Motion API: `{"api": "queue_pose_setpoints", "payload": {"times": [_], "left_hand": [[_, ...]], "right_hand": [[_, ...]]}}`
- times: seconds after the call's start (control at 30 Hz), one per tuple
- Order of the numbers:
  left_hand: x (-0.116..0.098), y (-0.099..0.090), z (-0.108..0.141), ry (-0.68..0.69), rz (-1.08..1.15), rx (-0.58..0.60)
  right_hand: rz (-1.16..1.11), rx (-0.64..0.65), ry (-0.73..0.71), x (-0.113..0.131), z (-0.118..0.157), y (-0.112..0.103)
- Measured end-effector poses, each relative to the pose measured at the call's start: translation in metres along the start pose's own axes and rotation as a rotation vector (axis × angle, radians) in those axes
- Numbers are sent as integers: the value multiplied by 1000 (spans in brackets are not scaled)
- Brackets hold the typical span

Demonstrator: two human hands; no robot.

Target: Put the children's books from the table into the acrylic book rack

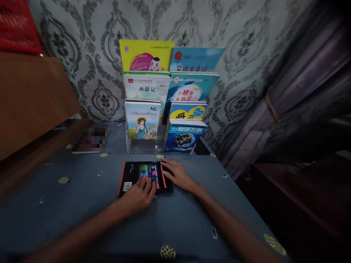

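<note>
"What's at the far left?"

"A brown wooden panel with something red above it. Just to its right, a book with a pixelated cover lies on the blue-grey tablecloth."

"And then?"

"The black book. It lies flat on the cloth, in front of the clear stand and apart from it. Its orange edge faces left, and a barcode shows at the near left."

"Where's the left hand?"

"The left hand rests palm down across the book's near side, fingers slightly bent and close together, not clamped on anything I can see."

"What's behind it?"

"The stand's two columns of books, a girl in a hat on the left column's lowest cover, a globe on the right's."

"The right hand?"

"The right hand is spread, fingers apart, touching the book's right end. Farther right hangs a tied curtain."
</note>
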State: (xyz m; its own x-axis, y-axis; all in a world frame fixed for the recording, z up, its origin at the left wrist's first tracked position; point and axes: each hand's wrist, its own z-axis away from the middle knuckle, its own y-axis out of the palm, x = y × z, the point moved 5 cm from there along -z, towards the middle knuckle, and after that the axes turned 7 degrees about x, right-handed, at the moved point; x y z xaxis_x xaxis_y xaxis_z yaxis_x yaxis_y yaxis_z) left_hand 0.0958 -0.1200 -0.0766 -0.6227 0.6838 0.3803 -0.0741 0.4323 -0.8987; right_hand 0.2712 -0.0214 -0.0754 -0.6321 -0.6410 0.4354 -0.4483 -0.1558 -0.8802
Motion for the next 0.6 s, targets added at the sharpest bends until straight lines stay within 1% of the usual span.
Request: {"api": "queue_pose_setpoints", "payload": {"times": [0.1,0.17,0.23,0.3,0.37,0.47,0.53,0.6], "left_hand": [[3,-2,0,-18,27,-23],[11,-7,-1,-55,112,15],[25,-13,-2,-134,273,90],[40,-21,-1,-252,475,145],[55,-33,1,-385,642,118],[69,-56,0,-540,769,20],[71,-74,-3,-585,813,-54],[69,-92,-6,-598,842,-125]], "right_hand": [[-88,-7,4,-3,1,-6],[-158,0,17,-3,1,-10],[-238,-5,30,-2,0,-14],[-350,-30,40,1,1,-19],[-512,-70,69,2,3,-22],[-789,-149,135,2,5,-24],[-976,-212,163,1,5,-23],[-1168,-268,177,3,5,-22]]}}
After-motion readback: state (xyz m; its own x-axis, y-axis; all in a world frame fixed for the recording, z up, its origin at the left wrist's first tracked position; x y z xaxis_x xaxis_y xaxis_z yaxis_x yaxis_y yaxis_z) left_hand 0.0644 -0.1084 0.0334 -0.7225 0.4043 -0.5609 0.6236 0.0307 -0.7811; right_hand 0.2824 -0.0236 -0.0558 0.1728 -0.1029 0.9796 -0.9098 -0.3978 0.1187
